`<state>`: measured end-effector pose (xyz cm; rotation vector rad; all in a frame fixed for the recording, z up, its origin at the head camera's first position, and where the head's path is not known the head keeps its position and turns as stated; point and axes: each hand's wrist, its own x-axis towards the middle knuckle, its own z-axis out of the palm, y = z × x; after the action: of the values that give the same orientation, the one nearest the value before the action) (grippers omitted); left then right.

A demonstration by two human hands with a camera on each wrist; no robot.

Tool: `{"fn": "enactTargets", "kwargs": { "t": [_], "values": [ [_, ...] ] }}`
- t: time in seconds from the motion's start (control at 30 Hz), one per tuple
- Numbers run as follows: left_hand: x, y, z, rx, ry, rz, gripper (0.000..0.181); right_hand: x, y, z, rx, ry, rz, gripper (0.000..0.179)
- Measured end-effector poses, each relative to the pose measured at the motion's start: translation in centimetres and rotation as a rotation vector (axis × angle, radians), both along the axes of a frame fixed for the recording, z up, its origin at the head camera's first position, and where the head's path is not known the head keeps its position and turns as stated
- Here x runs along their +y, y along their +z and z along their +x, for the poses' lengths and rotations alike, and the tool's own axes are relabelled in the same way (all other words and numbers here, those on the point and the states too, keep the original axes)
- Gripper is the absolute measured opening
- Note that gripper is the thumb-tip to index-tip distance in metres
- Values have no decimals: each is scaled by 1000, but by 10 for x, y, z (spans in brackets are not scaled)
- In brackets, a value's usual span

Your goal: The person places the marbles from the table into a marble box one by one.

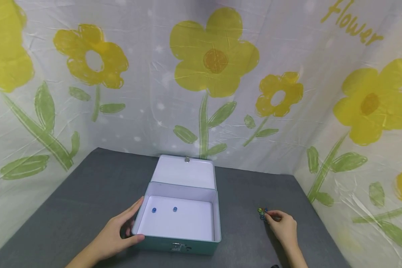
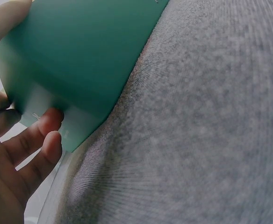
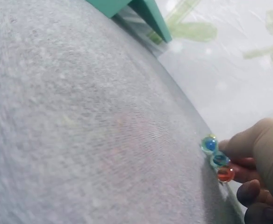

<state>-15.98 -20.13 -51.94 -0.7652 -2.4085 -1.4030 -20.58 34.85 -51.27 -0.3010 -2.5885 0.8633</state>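
A green tin box with a white inside stands on the table, its lid swung back. On its floor lie two blue marbles, a left one and a right one. My left hand grips the box's front left corner, thumb at the front rim, fingers along the left side. Right of the box, my right hand pinches at the edge of a small cluster of glass marbles. In the right wrist view, blue, teal and orange marbles show right at its fingertips, which partly hide the pinched one.
A dark grey cloth-like surface covers the table. Behind and beside it hangs a white curtain printed with yellow flowers. A metal clasp sits on the box front. A small dark object shows at the bottom edge.
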Motion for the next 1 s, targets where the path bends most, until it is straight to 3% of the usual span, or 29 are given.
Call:
{"fn": "enactTargets", "kwargs": {
  "t": [0.3, 0.77, 1.0],
  "values": [
    [0, 1, 0, 3, 2, -2, 98, 0, 2, 0, -45, 58, -2, 17],
    [1, 1, 1, -1, -2, 0, 97, 0, 5, 1, -63, 78, 21, 12],
    [0, 2, 0, -4, -2, -5, 97, 1, 3, 0, -55, 11, -70, 18]
  ]
}}
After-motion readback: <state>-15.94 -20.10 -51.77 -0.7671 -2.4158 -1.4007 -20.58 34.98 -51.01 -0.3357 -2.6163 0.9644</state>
